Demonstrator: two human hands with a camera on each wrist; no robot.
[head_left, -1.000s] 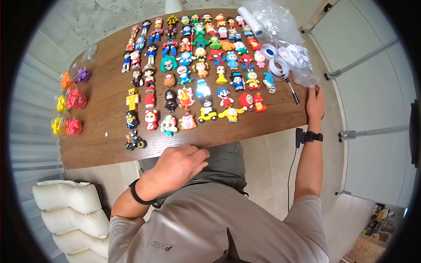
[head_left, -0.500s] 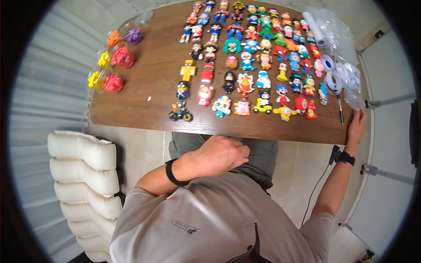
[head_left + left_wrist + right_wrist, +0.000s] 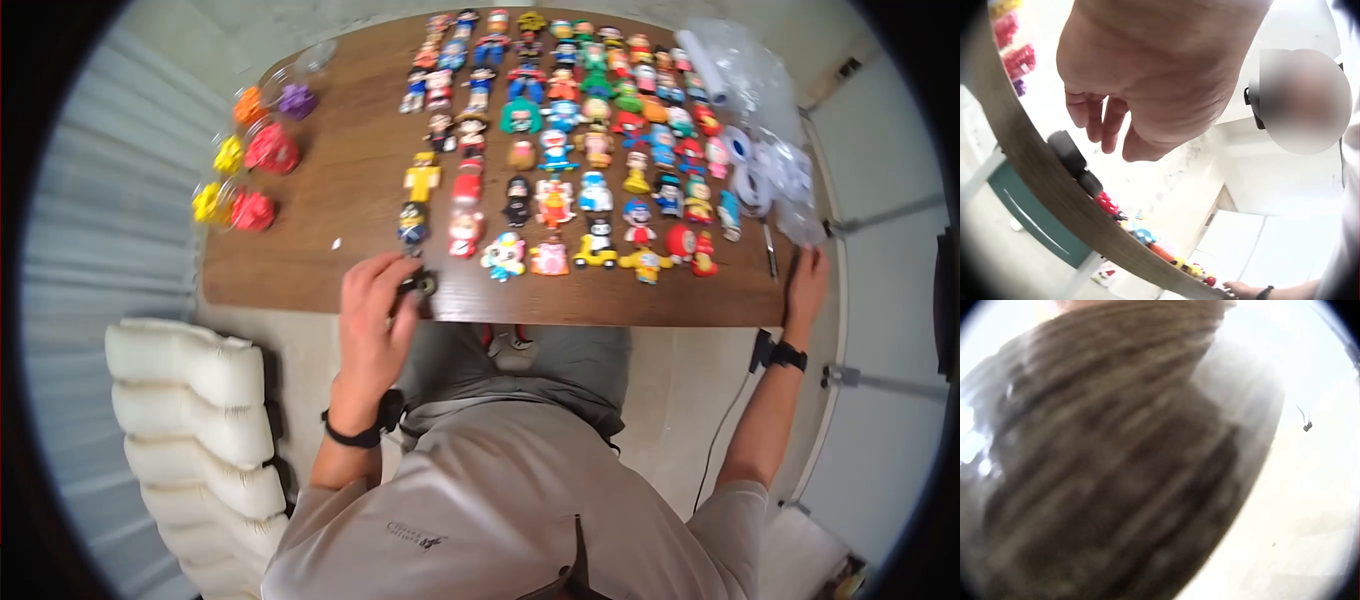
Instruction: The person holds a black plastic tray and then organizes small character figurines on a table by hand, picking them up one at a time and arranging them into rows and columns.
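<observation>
My left hand (image 3: 372, 325) reaches over the near edge of the wooden table (image 3: 310, 200), fingers slightly bent, above a black toy motorcycle (image 3: 426, 284). The hand partly covers the toy in the head view. In the left wrist view the fingertips hang over the toy's dark wheels (image 3: 1067, 153), with a gap between. Just beyond stands a blue-and-yellow figure (image 3: 411, 225), below a blocky yellow figure (image 3: 422, 177). My right hand (image 3: 806, 290) rests at the table's right edge, near a pen (image 3: 770, 250) and a clear plastic bag (image 3: 798, 222); it holds nothing visible.
Many small toy figures (image 3: 555, 150) lie in rows across the table. Clear cups with red (image 3: 270, 150), yellow and purple pieces stand at the left. Tape rolls (image 3: 750, 190) and a white roll (image 3: 703, 68) lie at the right. A padded white chair (image 3: 190, 400) stands left.
My left hand has moved from in front of my lap, left and forward to the toy motorcycle, and its fingers have extended. The head view has shifted; my right hand stays at the table's edge.
</observation>
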